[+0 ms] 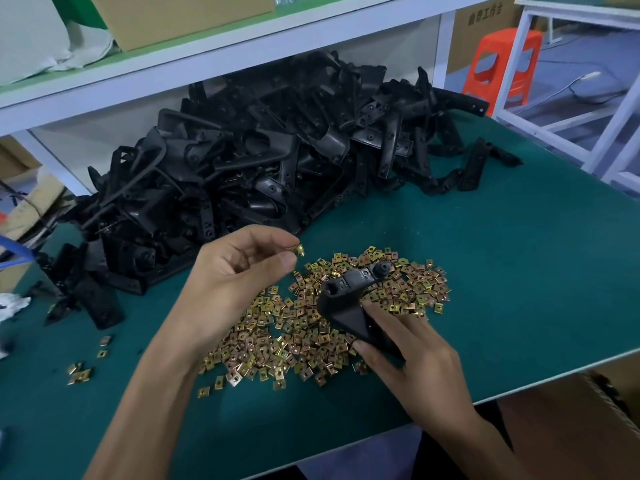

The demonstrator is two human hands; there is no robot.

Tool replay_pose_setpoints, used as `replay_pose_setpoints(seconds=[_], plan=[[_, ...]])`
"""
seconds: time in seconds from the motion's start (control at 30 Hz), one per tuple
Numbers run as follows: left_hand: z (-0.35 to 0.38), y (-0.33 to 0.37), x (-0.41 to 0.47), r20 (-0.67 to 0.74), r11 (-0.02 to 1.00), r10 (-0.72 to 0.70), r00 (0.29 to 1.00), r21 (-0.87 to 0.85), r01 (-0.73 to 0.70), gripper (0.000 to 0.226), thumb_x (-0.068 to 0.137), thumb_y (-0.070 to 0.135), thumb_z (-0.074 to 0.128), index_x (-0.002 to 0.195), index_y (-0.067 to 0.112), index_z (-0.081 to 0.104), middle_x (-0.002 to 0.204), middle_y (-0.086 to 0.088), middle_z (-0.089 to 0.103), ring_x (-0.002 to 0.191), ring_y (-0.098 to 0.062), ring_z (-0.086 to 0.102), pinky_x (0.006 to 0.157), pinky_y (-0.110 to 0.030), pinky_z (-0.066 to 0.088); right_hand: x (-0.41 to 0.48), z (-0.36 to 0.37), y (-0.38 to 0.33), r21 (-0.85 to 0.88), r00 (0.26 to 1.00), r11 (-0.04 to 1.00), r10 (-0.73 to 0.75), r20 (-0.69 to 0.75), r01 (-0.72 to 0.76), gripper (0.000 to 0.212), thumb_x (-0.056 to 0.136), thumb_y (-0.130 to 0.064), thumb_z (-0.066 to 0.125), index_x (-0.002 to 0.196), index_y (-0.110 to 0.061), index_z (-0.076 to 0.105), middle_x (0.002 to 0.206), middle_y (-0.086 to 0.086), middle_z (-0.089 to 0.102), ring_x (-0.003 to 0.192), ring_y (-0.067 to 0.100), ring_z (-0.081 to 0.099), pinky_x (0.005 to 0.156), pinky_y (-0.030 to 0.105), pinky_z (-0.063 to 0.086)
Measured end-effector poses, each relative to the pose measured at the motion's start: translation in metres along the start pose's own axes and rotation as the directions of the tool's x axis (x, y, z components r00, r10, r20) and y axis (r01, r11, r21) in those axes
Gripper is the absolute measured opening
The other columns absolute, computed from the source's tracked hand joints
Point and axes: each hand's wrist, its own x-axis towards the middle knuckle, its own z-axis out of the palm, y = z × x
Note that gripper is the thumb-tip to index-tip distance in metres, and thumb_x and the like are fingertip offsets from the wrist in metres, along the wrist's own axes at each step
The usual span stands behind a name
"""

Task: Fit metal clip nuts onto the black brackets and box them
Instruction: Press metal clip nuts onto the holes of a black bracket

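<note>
The left hand (242, 268) is raised above the table (519, 271). Its thumb and fingertips are closed together on a single clip nut (298, 251), which projects from the pinch toward the right. The remaining fingers are curled in toward the palm.

The right hand (408, 355) grips one bracket (346, 299) by its lower, wider end. The thumb lies against the near-left side and the fingers wrap the far-right side. The upper end of the bracket points up and away from the person, with two holes and a round stud visible on its top face. The bracket is held just above the heap of clip nuts (294, 341). The pinched clip nut is near the bracket's upper end but apart from it.

The heap of clip nuts lies loose on the green table surface between the two forearms and spreads to the right, behind the bracket. A few stray nuts (81, 372) lie well apart to the left.

A large pile of brackets (259, 161) fills the back of the table, against the white shelf (207, 57). It runs from the left edge to the far right corner.

A cardboard box (180, 15) stands on the shelf. An orange stool (502, 64) stands on the floor beyond the table's right corner.
</note>
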Motion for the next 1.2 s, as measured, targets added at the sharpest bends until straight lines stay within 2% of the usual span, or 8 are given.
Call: replay_pose_setpoints(seconds=[0.17, 0.23, 0.43, 0.53, 0.67, 0.8, 0.97, 1.2], plan=[[0.011, -0.012, 0.002, 0.008, 0.995, -0.093, 0.996, 0.029, 0.093, 0.008, 0.088, 0.031, 0.067, 0.094, 0.035, 0.072, 0.093, 0.007, 0.071, 0.083, -0.012, 0.062, 0.079, -0.026, 0.052, 0.001, 0.000, -0.001, -0.043, 1.000, 0.999, -0.022, -0.006, 0.022, 0.052, 0.093, -0.053, 0.060, 0.135, -0.024, 0.065, 0.094, -0.007, 0.064, 0.082, 0.015, 0.059, 0.062, 0.024, 0.042], [0.018, -0.020, 0.001, 0.001, 0.985, -0.134, 0.991, 0.113, 0.133, 0.020, 0.099, 0.018, 0.061, 0.095, 0.035, 0.069, 0.100, 0.004, 0.075, 0.089, -0.014, 0.066, 0.080, -0.029, 0.055, 0.001, 0.000, 0.000, -0.070, 0.999, 0.996, -0.048, -0.004, 0.047, 0.052, 0.092, -0.054, 0.064, 0.135, -0.025, 0.065, 0.093, -0.006, 0.064, 0.081, 0.015, 0.059, 0.064, 0.024, 0.041], [0.035, -0.028, -0.006, -0.046, 0.926, -0.170, 0.984, 0.335, 0.175, 0.020, 0.097, 0.025, 0.063, 0.100, 0.041, 0.073, 0.092, 0.018, 0.073, 0.085, 0.002, 0.066, 0.070, -0.008, 0.046, 0.001, 0.004, 0.003, -0.150, 0.998, 0.986, -0.069, -0.010, 0.067, 0.051, 0.086, -0.050, 0.067, 0.132, -0.027, 0.068, 0.093, -0.006, 0.066, 0.080, 0.016, 0.056, 0.067, 0.023, 0.035], [0.037, -0.029, -0.011, -0.064, 0.935, -0.193, 0.979, 0.289, 0.203, 0.019, 0.096, 0.019, 0.066, 0.098, 0.035, 0.077, 0.087, 0.016, 0.075, 0.071, 0.006, 0.064, 0.061, -0.007, 0.044, 0.000, 0.005, 0.004, -0.171, 0.997, 0.983, -0.075, -0.008, 0.072, 0.052, 0.084, -0.048, 0.072, 0.131, -0.028, 0.069, 0.093, -0.007, 0.066, 0.080, 0.015, 0.054, 0.067, 0.024, 0.034], [0.036, -0.030, -0.013, -0.082, 0.940, -0.228, 0.970, 0.240, 0.241, 0.021, 0.095, 0.016, 0.068, 0.093, 0.034, 0.079, 0.085, 0.014, 0.076, 0.069, 0.005, 0.064, 0.060, -0.008, 0.044, -0.001, 0.005, 0.005, -0.191, 0.998, 0.979, -0.067, -0.002, 0.065, 0.055, 0.080, -0.044, 0.081, 0.131, -0.028, 0.069, 0.092, -0.007, 0.066, 0.078, 0.017, 0.057, 0.066, 0.025, 0.034], [0.036, -0.032, -0.015, -0.111, 0.926, -0.259, 0.959, 0.253, 0.279, 0.022, 0.093, 0.019, 0.069, 0.092, 0.038, 0.079, 0.082, 0.007, 0.076, 0.067, -0.007, 0.062, 0.062, -0.028, 0.047, 0.000, 0.004, 0.004, -0.215, 0.998, 0.975, -0.065, 0.003, 0.064, 0.055, 0.080, -0.044, 0.081, 0.132, -0.029, 0.069, 0.091, -0.007, 0.066, 0.078, 0.017, 0.056, 0.065, 0.025, 0.034], [0.036, -0.034, -0.015, -0.133, 0.918, -0.267, 0.954, 0.266, 0.294, 0.017, 0.092, 0.017, 0.071, 0.091, 0.030, 0.080, 0.067, 0.012, 0.069, 0.045, 0.001, 0.044, 0.044, -0.015, 0.033, -0.001, 0.005, 0.003, -0.236, 0.998, 0.970, -0.058, 0.008, 0.058, 0.058, 0.077, -0.043, 0.084, 0.131, -0.028, 0.070, 0.090, -0.006, 0.069, 0.077, 0.022, 0.060, 0.066, 0.026, 0.037], [0.037, -0.035, -0.011, -0.114, 0.912, -0.326, 0.938, 0.224, 0.345, 0.014, 0.093, 0.014, 0.071, 0.094, 0.025, 0.080, 0.061, 0.012, 0.066, 0.038, 0.000, 0.036, 0.040, -0.013, 0.028, -0.001, 0.005, 0.004, -0.286, 0.997, 0.955, -0.079, 0.011, 0.079, 0.058, 0.077, -0.042, 0.084, 0.131, -0.026, 0.070, 0.091, -0.005, 0.071, 0.075, 0.023, 0.061, 0.065, 0.028, 0.041]])
